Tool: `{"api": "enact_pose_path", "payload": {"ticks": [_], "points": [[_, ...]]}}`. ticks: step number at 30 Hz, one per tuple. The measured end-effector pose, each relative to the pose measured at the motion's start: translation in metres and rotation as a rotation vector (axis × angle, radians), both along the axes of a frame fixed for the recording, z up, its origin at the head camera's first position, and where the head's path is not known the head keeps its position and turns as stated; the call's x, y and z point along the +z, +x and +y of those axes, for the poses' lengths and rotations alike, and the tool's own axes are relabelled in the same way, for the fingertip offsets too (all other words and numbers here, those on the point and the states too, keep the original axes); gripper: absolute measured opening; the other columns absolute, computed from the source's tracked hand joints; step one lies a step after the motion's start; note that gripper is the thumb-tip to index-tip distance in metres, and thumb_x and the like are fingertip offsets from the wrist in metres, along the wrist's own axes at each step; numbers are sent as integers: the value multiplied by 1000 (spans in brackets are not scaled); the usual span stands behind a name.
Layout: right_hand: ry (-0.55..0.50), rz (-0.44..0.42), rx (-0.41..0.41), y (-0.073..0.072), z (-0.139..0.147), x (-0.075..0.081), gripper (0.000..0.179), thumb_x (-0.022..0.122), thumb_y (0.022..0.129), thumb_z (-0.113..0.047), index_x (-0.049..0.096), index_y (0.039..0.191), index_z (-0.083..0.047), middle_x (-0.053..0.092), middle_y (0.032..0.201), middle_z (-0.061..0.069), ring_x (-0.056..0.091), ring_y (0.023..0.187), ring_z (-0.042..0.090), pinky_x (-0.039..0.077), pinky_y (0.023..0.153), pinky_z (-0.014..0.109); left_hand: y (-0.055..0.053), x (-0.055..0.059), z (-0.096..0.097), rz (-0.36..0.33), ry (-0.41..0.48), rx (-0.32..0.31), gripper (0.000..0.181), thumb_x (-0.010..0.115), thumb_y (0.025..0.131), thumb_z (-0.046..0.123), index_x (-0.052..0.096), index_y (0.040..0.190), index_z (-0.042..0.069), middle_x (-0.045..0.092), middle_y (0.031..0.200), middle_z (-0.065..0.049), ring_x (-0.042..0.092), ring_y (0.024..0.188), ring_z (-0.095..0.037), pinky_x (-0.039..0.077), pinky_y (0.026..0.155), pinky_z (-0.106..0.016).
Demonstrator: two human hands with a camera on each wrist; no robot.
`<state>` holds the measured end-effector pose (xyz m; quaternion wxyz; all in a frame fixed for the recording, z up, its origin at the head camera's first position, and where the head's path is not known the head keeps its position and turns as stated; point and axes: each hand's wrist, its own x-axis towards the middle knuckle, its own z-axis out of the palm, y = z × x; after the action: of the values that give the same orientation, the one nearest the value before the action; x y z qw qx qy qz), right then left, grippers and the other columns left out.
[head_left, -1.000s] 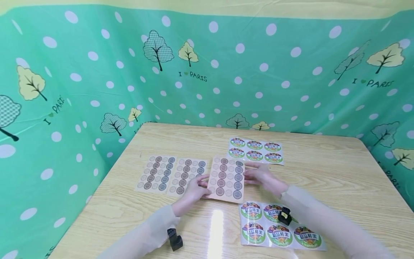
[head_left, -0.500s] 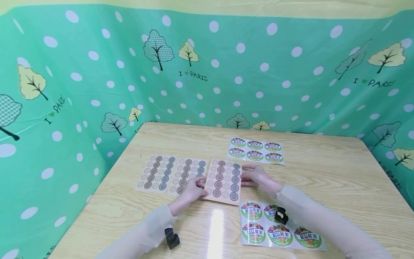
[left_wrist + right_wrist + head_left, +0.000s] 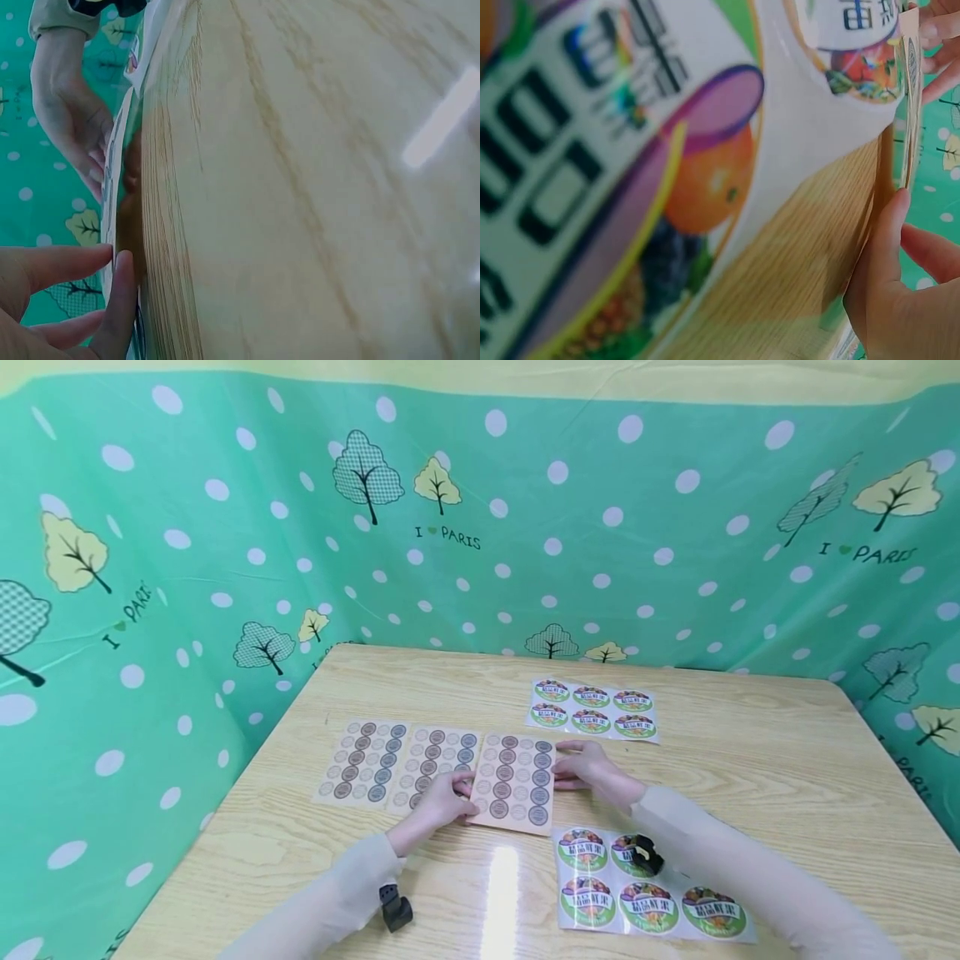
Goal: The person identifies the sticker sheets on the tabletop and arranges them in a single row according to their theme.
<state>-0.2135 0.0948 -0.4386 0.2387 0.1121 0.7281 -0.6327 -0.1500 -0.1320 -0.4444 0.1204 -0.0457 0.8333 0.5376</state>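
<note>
Label sheet (image 3: 513, 781) right of two others (image 3: 427, 764)

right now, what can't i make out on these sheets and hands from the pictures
Head view: small print in the circles of the held tan sheet, too small to read.
Head view: lower right part of the middle tan sheet, covered by the left hand.
Head view: top right part of the near fruit-sticker sheet, hidden by the right sleeve.
Right wrist view: the large fruit sticker, blurred and cut off by the left edge.
</note>
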Motion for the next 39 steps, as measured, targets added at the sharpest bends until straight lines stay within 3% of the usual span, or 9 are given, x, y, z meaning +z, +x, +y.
{"api": "enact_pose_path", "payload": {"ticks": [9,19,25,30,36,39], "points": [[56,12,15,-5,-4,-6,56,56,77,8,36,130,2,58,93,22,61,71,22,53,66,30,-1,-1,-3,-13,14,-16,63,64,61,-16,45,121,-10,49,80,-11,49,49,-11,52,49,-26],[113,49,48,-3,-6,-2,56,55,77,8,36,129,3,59,89,20,62,69,22,53,63,28,-3,-2,-4,-27,-33,-30,63,64,63,-15,44,122,-10,49,81,-11,50,47,-11,52,47,-26],[141,69,47,-5,-6,-7,57,57,76,8,37,129,3,61,88,20,62,62,19,54,60,29,-3,-2,-4,5,-87,-71,63,65,63,-13,43,123,-10,49,79,-9,51,46,-10,51,45,-25],[151,94,70,-4,-5,-2,58,58,75,7,36,129,6,61,83,19,61,62,18,54,60,30,0,2,-4,42,-144,-100,61,67,65,-10,44,122,-11,49,77,-10,50,45,-10,50,43,-25],[171,133,161,1,8,4,54,60,76,4,39,126,7,60,86,16,61,67,19,53,64,31,2,9,-3,126,-279,-131,52,66,68,0,50,118,-7,50,71,-4,46,43,-7,41,37,-19],[182,182,270,3,20,5,47,58,79,1,43,122,8,60,90,16,61,71,20,53,67,31,0,12,-1,168,-258,-168,44,64,73,3,53,115,-3,53,74,-4,48,48,-9,42,39,-20]]}}
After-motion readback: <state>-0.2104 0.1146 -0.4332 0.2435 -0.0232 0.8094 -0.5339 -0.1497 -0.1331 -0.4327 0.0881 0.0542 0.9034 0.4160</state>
